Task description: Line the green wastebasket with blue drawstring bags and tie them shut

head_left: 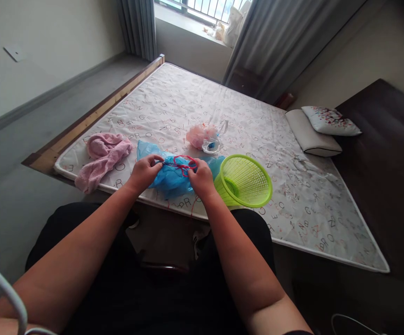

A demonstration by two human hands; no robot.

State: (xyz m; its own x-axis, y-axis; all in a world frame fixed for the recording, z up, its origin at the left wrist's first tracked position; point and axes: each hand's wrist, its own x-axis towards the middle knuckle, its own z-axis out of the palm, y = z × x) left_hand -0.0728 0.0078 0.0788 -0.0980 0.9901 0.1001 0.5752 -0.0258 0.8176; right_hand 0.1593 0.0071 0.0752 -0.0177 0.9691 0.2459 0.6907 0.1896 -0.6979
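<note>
My left hand (144, 172) is closed in a pinch on one end of a tangle of red and dark cord (184, 166). On the other side, my right hand (202, 179) grips the red part between thumb and fingers. Loops of the cord stand up between the two hands, and thin red strands hang over the mattress edge below. Under both hands a crumpled blue plastic bag (170, 184) lies on the mattress (244, 125). A lime-green mesh basket (270, 186) lies tipped beside my right hand, its mouth facing right.
A pink towel (107, 156) lies at the left corner of the mattress. Crumpled pink and white plastic bags (200, 136) are beyond my hands. Pillows (331, 122) rest by the dark headboard (383, 153). A wooden bed rail (93, 116) runs along the left.
</note>
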